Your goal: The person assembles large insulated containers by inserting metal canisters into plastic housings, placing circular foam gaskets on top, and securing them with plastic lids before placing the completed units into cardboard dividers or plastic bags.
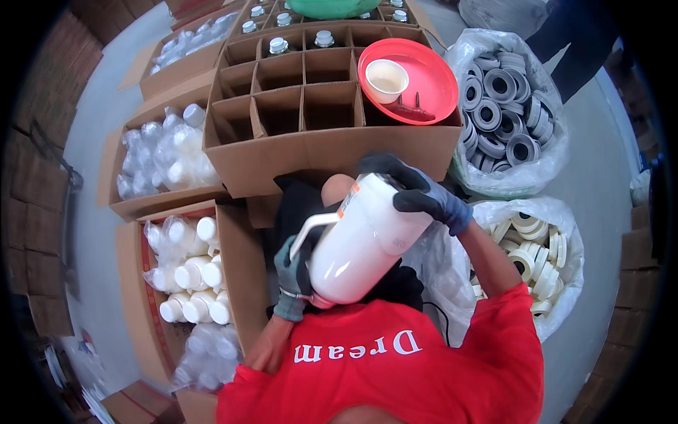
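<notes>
The person, in a red shirt [385, 374], worked with gloves on both hands. The left hand [291, 279] was at the near left end of a white jug [371, 240], its bent fingers beside the low end of the handle [311, 232] and partly hidden. The right hand [420, 194] was clamped over the far right end, thumb and fingers spread around its edge. The hands were apart, with the jug slanting between them above the lap.

To the left, a brown carton [246, 275] held white bottles [201, 275] packed toward its right wall, with film-wrapped pieces at its near edge and far left corner. To the right, a clear bag [569, 258] was filled with cream rings [544, 272].

Farther off on the left, a second carton [166, 200] contained more pieces in clear film [166, 152]. Opposite, a larger bag [519, 184] was heaped with grey rings [500, 116].

Ahead stood a divided carton [321, 154]. A red dish [436, 81] lay over its near right corner, holding a cream cup [388, 86] toward its left edge and a dark red piece [413, 111] near its front rim. Two capped bottles [301, 42] sat in cells by the carton's far edge. Beyond that edge was a green bowl [332, 7].
</notes>
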{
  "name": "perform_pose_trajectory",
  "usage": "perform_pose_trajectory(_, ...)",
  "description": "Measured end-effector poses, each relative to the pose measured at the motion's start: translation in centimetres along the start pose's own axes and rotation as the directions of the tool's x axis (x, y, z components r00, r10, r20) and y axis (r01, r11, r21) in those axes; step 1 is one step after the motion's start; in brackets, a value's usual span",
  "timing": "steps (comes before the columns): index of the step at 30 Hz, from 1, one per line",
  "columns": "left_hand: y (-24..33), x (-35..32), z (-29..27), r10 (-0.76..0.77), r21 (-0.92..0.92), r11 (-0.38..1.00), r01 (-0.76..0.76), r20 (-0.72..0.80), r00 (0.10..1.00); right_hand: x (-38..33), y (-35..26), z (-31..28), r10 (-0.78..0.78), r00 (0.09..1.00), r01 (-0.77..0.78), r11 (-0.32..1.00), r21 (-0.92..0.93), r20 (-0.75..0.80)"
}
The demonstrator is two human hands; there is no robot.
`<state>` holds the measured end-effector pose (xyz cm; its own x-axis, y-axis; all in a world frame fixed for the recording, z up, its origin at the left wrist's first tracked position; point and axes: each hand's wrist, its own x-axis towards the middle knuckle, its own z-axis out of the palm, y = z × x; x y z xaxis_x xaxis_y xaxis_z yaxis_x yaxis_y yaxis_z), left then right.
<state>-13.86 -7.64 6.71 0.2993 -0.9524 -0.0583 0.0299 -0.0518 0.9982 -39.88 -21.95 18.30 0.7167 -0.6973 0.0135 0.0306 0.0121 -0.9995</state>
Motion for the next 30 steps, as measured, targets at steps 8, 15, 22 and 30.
perform_pose_trajectory(8, 6.6, 2.6, -4.0, -0.206, 0.093, 0.979, 0.184, 0.447, 0.870, 5.7, 0.6, 2.4, -0.162, 0.964, 0.239, 0.875, -0.421, 0.210)
perform_pose_trajectory(15, 6.1, 2.6, -2.9, -0.495, -0.565, 0.728, 0.388, -0.041, 0.868, 9.1, 1.1, -11.9, -0.357, 0.823, -0.336, 0.321, -0.886, -0.442)
perform_pose_trajectory(22, 3.0, 7.1, -2.1, -0.285, -0.885, 0.465, 0.033, -0.114, 0.952, 5.1, -4.2, -4.6, -0.569, 0.818, 0.093, 0.275, -0.957, -0.084)
perform_pose_trajectory(30, 4.4, 7.3, 1.9, -0.047, -0.954, -0.078, 0.290, 0.294, 0.955, 0.9, -1.0, 3.7, -0.625, 0.781, 0.298, 0.366, -0.882, 0.005)
